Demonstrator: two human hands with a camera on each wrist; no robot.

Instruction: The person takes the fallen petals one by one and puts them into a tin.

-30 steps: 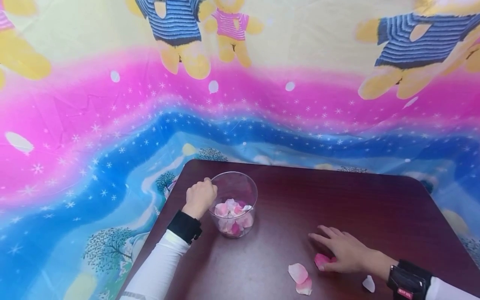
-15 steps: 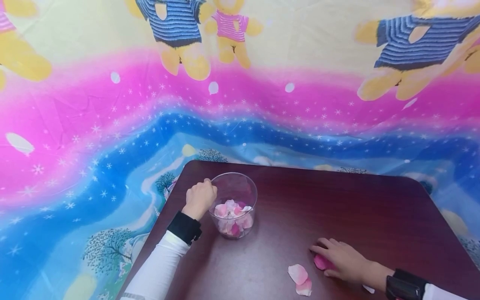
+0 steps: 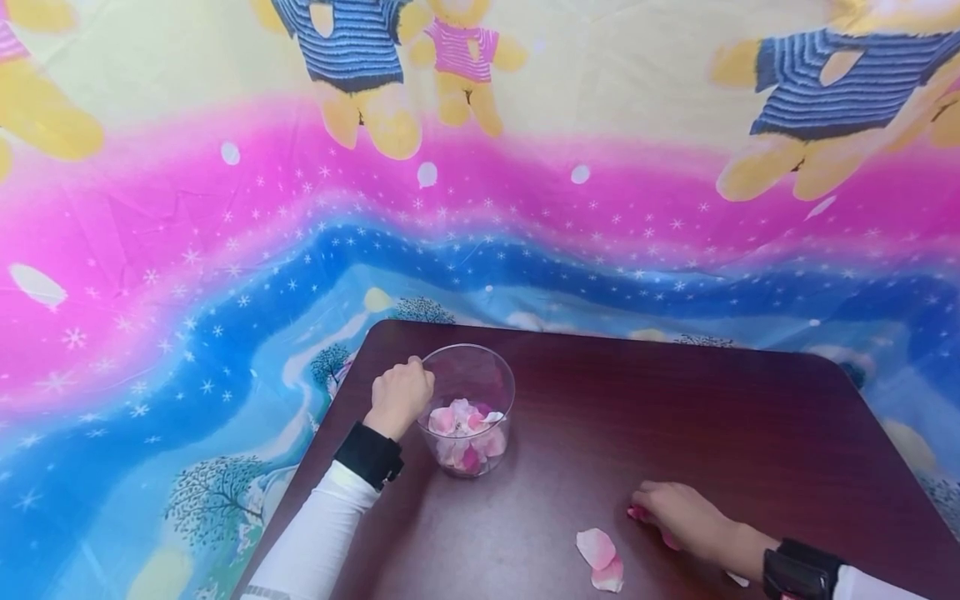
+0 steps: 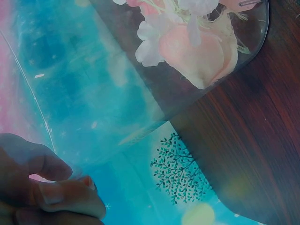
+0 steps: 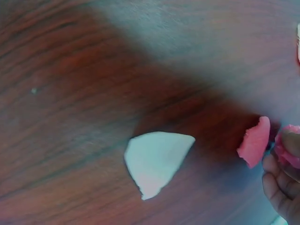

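In the head view a clear glass bowl (image 3: 483, 379) stands on the dark wooden table, partly filled with pink, white and magenta petals (image 3: 457, 421). The left hand (image 3: 401, 396) grips its rim on the left side; curled fingers (image 4: 70, 199) show close to the glass in the left wrist view. At the right, low over the tabletop, the right hand (image 3: 686, 518) pinches a deep pink petal (image 5: 286, 150) between thumb and fingers. Beside those fingertips is a second pink petal (image 5: 255, 143). Two pale pink petals (image 3: 597, 548) lie overlapping to the left of this hand.
A white petal (image 5: 157, 161) lies near the right wrist, mostly covered by the arm in the head view. The table (image 3: 675, 400) has rounded far corners. Behind it hangs a printed cloth (image 3: 525, 200) with bears and snowflakes.
My right hand has gone from spread fingers over the pink petal to curled fingers pinching it, shifting slightly left and down. The left hand and bowl have stayed put.
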